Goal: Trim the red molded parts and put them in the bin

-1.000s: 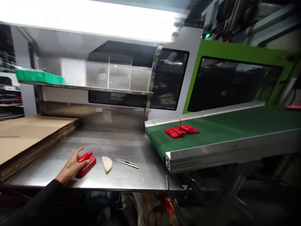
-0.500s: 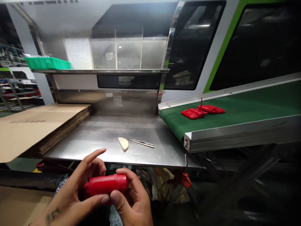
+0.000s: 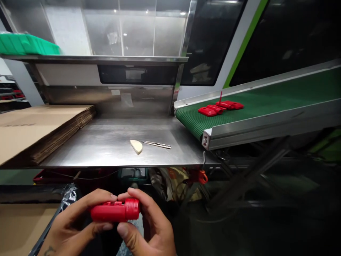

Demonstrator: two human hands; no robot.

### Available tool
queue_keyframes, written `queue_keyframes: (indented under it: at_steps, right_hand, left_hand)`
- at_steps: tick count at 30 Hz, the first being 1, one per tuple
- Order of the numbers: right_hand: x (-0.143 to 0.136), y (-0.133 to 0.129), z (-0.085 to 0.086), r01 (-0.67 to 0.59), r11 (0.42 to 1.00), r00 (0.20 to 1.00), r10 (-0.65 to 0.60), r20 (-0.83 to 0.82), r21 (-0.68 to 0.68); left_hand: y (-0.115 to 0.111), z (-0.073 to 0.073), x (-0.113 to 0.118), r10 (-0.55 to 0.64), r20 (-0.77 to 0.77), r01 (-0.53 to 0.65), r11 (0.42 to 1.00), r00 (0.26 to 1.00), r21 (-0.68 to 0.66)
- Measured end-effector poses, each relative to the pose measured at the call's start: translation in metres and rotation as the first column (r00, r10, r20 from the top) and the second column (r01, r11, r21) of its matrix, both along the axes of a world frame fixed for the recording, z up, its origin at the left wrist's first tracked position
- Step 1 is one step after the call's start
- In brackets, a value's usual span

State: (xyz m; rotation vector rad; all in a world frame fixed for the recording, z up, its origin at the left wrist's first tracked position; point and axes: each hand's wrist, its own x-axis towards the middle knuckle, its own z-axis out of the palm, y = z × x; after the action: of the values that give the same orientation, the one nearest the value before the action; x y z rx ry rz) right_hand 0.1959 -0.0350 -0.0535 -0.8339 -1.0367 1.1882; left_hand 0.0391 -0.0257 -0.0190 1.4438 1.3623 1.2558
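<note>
A red plastic flashlight-like housing lies sideways between my two hands, in front of the metal table's edge. Its threaded round end points right, and an opening shows along its top. My left hand is closed around the left end, thumb below and fingers over the top. At the threaded end, my right hand grips with fingertips above and thumb beneath. Beyond, on the metal table, lie a cream half-round piece and a thin pen-like metal tool.
Red moulded parts rest on a green conveyor belt at right. Flat cardboard sheets are stacked at left. A green bin stands on the upper shelf. Orange-handled scissors hang below the table edge. An open carton sits lower left.
The red housing has been turned about its length, so its opening now shows on top. My left fingers have closed down onto it. The view has tilted downward.
</note>
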Motion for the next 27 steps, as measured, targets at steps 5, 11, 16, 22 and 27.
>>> queue_keyframes:
  at_steps: [5, 11, 16, 22, 27]
  right_hand:
    - [0.007, 0.003, 0.004, -0.033, 0.995, 0.996, 0.025, 0.086, 0.097]
    - [0.005, 0.005, 0.010, 0.044, 0.982, 0.994, -0.062, 0.092, 0.186]
    - [0.005, 0.008, 0.010, 0.028, 0.997, 0.997, -0.023, 0.074, -0.074]
    - [0.007, 0.012, 0.005, 0.064, 0.975, 0.982, -0.024, 0.185, -0.212]
    - [0.002, 0.012, 0.003, 0.041, 0.978, 0.978, 0.002, 0.208, -0.202]
  left_hand:
    - [-0.003, -0.011, -0.010, -0.020, -0.068, 0.029, 0.991, 0.997, 0.131]
    - [-0.002, -0.016, -0.013, -0.123, -0.265, 0.220, 0.899, 0.956, 0.378]
    - [0.001, -0.012, -0.001, -0.104, -0.213, 0.172, 0.926, 0.972, 0.335]
    - [0.006, -0.016, -0.005, -0.040, 0.001, 0.040, 0.998, 0.999, -0.055]
    - [0.011, -0.012, 0.003, -0.053, 0.041, 0.056, 0.996, 0.998, -0.070]
